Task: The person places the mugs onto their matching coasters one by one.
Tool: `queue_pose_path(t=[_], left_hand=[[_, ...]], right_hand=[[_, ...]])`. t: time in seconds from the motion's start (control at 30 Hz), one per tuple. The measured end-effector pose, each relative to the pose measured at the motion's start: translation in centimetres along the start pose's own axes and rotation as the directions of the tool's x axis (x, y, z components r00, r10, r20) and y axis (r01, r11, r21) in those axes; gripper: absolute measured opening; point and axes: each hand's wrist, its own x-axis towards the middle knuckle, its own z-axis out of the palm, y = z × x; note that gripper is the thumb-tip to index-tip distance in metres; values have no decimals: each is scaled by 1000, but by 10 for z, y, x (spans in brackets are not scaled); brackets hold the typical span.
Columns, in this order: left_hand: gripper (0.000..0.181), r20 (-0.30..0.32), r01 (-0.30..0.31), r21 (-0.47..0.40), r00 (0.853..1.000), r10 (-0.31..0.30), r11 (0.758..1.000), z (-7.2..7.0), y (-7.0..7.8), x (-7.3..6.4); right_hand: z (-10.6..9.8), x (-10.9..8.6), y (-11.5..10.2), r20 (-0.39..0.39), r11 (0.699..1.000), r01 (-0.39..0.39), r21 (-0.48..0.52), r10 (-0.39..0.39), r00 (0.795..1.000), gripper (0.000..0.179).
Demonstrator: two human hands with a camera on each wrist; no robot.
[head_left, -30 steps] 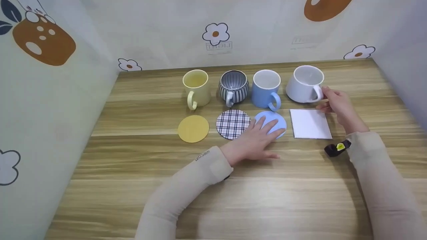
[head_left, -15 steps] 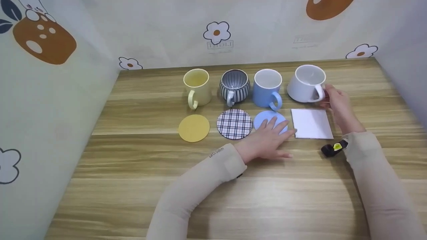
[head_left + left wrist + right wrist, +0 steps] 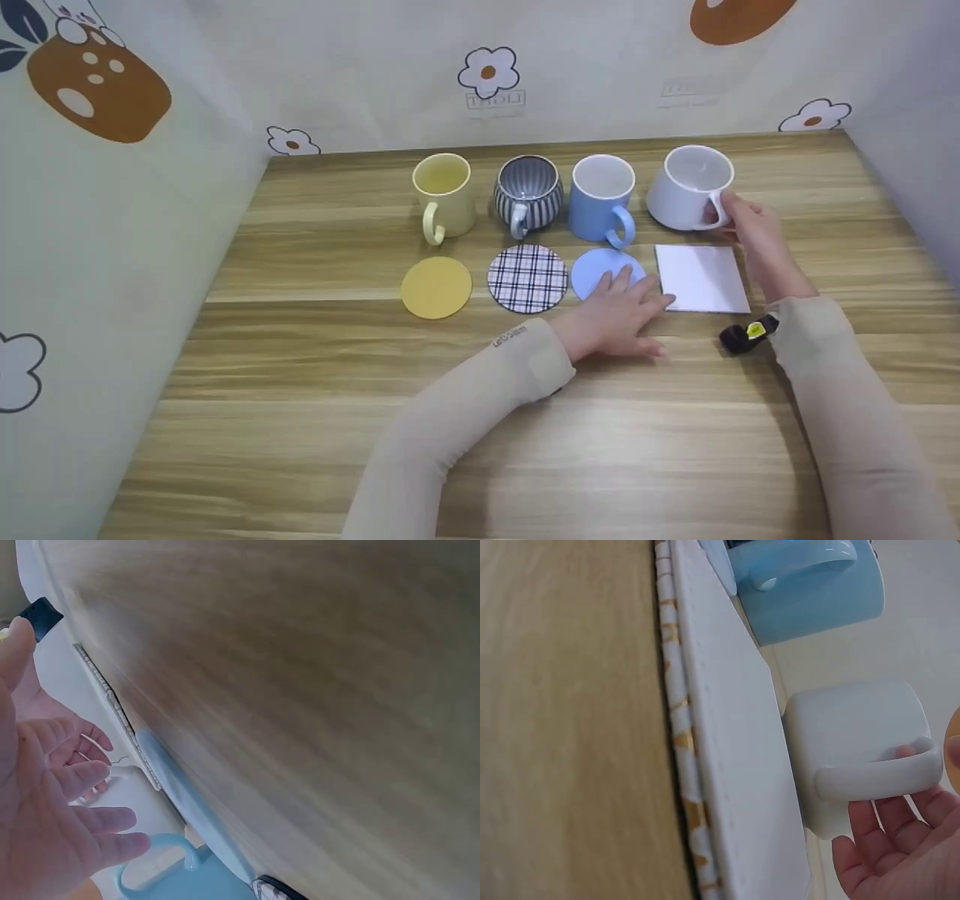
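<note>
My right hand (image 3: 754, 232) grips the handle of the white mug (image 3: 679, 196), which stands upright at the right end of the mug row. In the right wrist view a fingertip shows through the handle (image 3: 881, 778). Just in front of this mug lies a square white coaster (image 3: 701, 279). My left hand (image 3: 619, 315), fingers spread, is over the near edge of the round blue coaster (image 3: 600, 270); whether it touches the coaster I cannot tell. Behind that coaster is the blue mug (image 3: 596, 210), its handle facing me.
Left of the blue mug stand a striped grey mug (image 3: 534, 206) and a yellow mug (image 3: 454, 210). A round plaid coaster (image 3: 527, 277) and a round yellow coaster (image 3: 436, 288) lie before them on the wooden table (image 3: 300, 360). Patterned walls (image 3: 375, 82) bound the table behind and at the sides.
My left hand has slid rightward and slightly nearer, uncovering the plaid coaster and more of the blue one. My right fingers have closed on the white mug's handle. The mugs look unmoved.
</note>
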Motion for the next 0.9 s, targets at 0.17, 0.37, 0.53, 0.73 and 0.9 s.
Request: queue_pose_path(t=[0.17, 0.37, 0.53, 0.73, 0.9], left_hand=[[76, 35, 5, 25, 999, -6, 1000, 2, -1, 4], [78, 64, 12, 78, 998, -18, 997, 5, 1, 9], [79, 81, 23, 99, 996, -31, 995, 6, 4, 13], [81, 89, 35, 114, 995, -45, 993, 5, 5, 15], [83, 96, 62, 141, 992, -76, 988, 6, 5, 16]], right_hand=[[-1, -1, 1, -12, 994, -14, -110, 13, 1000, 29], [-2, -1, 1, 27, 996, -30, -83, 33, 999, 30], [0, 1, 3, 67, 997, -30, -67, 35, 997, 31], [4, 3, 4, 112, 998, -54, 21, 51, 992, 30], [5, 4, 4, 146, 988, -88, 125, 69, 987, 30]])
